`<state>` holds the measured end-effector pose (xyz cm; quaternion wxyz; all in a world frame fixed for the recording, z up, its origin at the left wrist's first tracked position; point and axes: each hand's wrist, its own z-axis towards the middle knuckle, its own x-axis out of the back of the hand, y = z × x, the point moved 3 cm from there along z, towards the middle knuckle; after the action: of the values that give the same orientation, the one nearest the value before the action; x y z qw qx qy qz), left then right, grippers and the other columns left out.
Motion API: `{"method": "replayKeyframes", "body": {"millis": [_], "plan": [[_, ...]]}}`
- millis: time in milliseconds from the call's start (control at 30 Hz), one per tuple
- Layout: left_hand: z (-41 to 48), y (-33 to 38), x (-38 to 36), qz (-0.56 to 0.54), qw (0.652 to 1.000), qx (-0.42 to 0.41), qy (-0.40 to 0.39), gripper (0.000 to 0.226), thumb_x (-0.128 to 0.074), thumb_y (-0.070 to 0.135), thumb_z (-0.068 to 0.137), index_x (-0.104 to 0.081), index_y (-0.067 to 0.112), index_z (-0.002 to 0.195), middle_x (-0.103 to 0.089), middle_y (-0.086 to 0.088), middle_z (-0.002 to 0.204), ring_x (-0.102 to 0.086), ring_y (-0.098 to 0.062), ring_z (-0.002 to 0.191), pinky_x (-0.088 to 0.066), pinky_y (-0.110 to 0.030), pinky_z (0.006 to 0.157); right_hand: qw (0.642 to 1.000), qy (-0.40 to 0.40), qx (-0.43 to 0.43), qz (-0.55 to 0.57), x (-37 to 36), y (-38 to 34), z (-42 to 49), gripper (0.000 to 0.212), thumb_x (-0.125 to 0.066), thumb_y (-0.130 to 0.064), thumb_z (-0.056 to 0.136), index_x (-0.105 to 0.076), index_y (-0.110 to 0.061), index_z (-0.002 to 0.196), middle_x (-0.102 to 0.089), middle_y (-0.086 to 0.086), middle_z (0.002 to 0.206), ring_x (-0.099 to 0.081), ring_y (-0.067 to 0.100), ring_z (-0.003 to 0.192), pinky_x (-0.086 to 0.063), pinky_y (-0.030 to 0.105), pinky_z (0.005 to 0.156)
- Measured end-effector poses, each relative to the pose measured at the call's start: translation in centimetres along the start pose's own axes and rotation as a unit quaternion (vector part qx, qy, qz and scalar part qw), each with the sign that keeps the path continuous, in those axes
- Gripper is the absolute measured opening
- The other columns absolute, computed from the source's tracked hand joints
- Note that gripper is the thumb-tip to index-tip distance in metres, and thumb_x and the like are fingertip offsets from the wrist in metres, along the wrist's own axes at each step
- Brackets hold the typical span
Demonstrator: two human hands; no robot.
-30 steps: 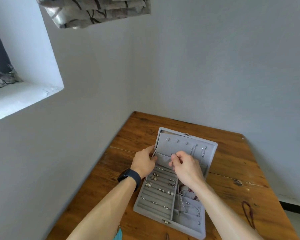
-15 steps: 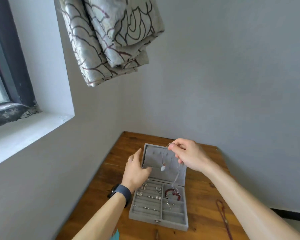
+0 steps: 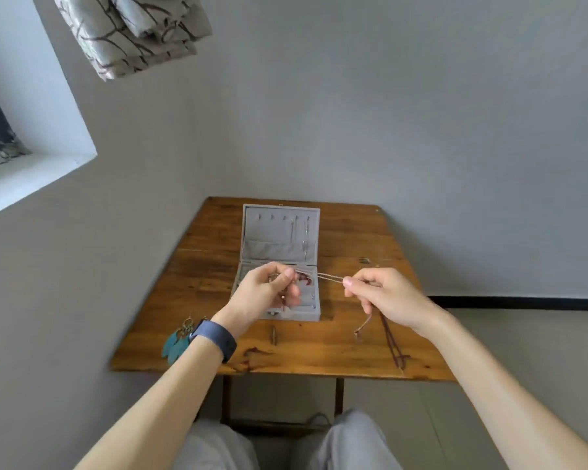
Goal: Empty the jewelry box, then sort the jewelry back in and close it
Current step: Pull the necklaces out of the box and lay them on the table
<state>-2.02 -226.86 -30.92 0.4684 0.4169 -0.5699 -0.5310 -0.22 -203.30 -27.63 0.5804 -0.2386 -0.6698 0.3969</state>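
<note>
Left hand [image 3: 265,293] and right hand [image 3: 387,296] each pinch an end of a thin chain [image 3: 330,277] pulled taut between them, thumb and fingers clamped on it, just above the open box [image 3: 280,232]. Box sits mid-table [image 3: 353,232], lid upright, a few pieces hanging inside. Feather earrings [image 3: 175,342] lie front left; dark cord [image 3: 392,344] front right under the right hand, contact unclear.

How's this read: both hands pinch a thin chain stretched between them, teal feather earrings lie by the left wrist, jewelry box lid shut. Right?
One error: the head view shows the lid of the jewelry box open, standing upright. The rest holds: left hand and right hand pinch the chain stretched between them, teal feather earrings lie by the left wrist.
</note>
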Motion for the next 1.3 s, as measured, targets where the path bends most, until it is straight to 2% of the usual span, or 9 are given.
{"method": "replayKeyframes", "body": {"millis": [233,500,700,767,833,967,1033,1133,1300], "plan": [[-1.6,-5.5,1.5,0.020,0.997,0.029,0.074,0.026,-0.054,0.028,0.102,-0.064,0.005,0.100,-0.068,-0.001,0.074,-0.066,-0.022,0.069,-0.049,-0.028,0.051,0.969,0.072,-0.082,0.222,1.0,8.4,-7.1,0.029,-0.054,-0.032,0.102,-0.072,-0.024,0.080,-0.048,-0.006,0.065,-0.056,0.017,0.064,-0.050,0.031,0.066],[-3.0,-7.1,0.0,0.098,0.987,0.123,-0.045,0.019,-0.055,0.023,0.102,-0.065,0.006,0.101,-0.074,-0.008,0.084,-0.069,-0.022,0.076,-0.052,-0.036,0.067,0.944,0.242,-0.038,0.222,2.1,6.2,-8.2,0.007,-0.071,-0.026,0.092,-0.076,-0.021,0.096,-0.076,-0.001,0.082,-0.068,0.011,0.067,-0.055,0.025,0.066],[-4.2,-2.2,-2.8,0.288,0.922,0.112,-0.234,0.035,-0.071,0.035,0.090,-0.061,0.028,0.123,-0.072,0.009,0.106,-0.066,0.001,0.090,-0.052,-0.023,0.084,0.982,0.110,0.104,0.116,1.5,0.0,-7.1,0.012,-0.069,-0.038,0.092,-0.078,-0.032,0.098,-0.076,-0.009,0.088,-0.070,0.009,0.073,-0.055,0.021,0.066],[-4.3,1.8,-4.7,0.248,0.940,0.023,-0.231,0.039,-0.074,0.043,0.087,-0.064,0.032,0.123,-0.072,0.012,0.108,-0.066,-0.002,0.101,-0.050,-0.022,0.091,0.988,0.059,0.131,0.058,0.8,-2.0,-6.6,0.014,-0.070,-0.045,0.090,-0.078,-0.036,0.098,-0.076,-0.016,0.090,-0.071,0.007,0.084,-0.055,0.022,0.072],[-4.3,5.4,-6.2,0.229,0.947,-0.074,-0.213,0.020,-0.073,0.042,0.088,-0.073,0.030,0.105,-0.073,0.010,0.093,-0.067,-0.006,0.085,-0.051,-0.019,0.078,0.987,0.059,0.148,0.009,0.5,-3.3,-6.1,0.015,-0.071,-0.048,0.088,-0.079,-0.038,0.095,-0.075,-0.020,0.084,-0.069,0.003,0.091,-0.052,0.024,0.078],[-3.9,8.8,-7.7,0.214,0.952,-0.138,-0.170,0.011,-0.069,0.015,0.092,-0.079,0.011,0.091,-0.075,-0.008,0.082,-0.071,-0.028,0.080,-0.057,-0.043,0.083,0.971,0.132,0.197,0.040,1.1,-3.9,-6.3,0.011,-0.073,-0.042,0.088,-0.078,-0.034,0.095,-0.072,-0.006,0.077,-0.067,0.014,0.084,-0.053,0.031,0.077],[-3.6,9.2,-8.2,0.177,0.961,-0.140,-0.161,0.013,-0.068,0.013,0.093,-0.078,0.005,0.094,-0.076,-0.005,0.078,-0.073,-0.021,0.076,-0.059,-0.030,0.074,0.960,0.175,0.172,0.134,1.2,-2.9,-6.8,0.025,-0.074,-0.045,0.086,-0.072,-0.035,0.109,-0.071,-0.002,0.093,-0.068,0.017,0.089,-0.055,0.030,0.078],[-3.0,10.2,-9.0,0.158,0.964,-0.150,-0.151,0.020,-0.068,0.019,0.093,-0.077,0.001,0.092,-0.074,-0.003,0.071,-0.068,-0.010,0.062,-0.047,-0.011,0.057,0.953,0.080,0.101,0.275,-0.4,-0.6,-7.2,0.039,-0.065,-0.051,0.090,-0.065,-0.031,0.122,-0.072,-0.008,0.113,-0.066,0.008,0.109,-0.052,0.019,0.084],[-0.8,12.2,-7.5,0.122,0.980,-0.133,-0.084,0.024,-0.067,0.022,0.094,-0.076,-0.001,0.090,-0.077,-0.002,0.085,-0.060,-0.012,0.059,-0.042,-0.010,0.053,0.982,-0.010,-0.020,0.187,-5.7,5.1,-8.0,0.047,-0.045,-0.049,0.099,-0.075,-0.017,0.086,-0.076,-0.001,0.096,-0.069,0.010,0.100,-0.045,0.033,0.101]]}}
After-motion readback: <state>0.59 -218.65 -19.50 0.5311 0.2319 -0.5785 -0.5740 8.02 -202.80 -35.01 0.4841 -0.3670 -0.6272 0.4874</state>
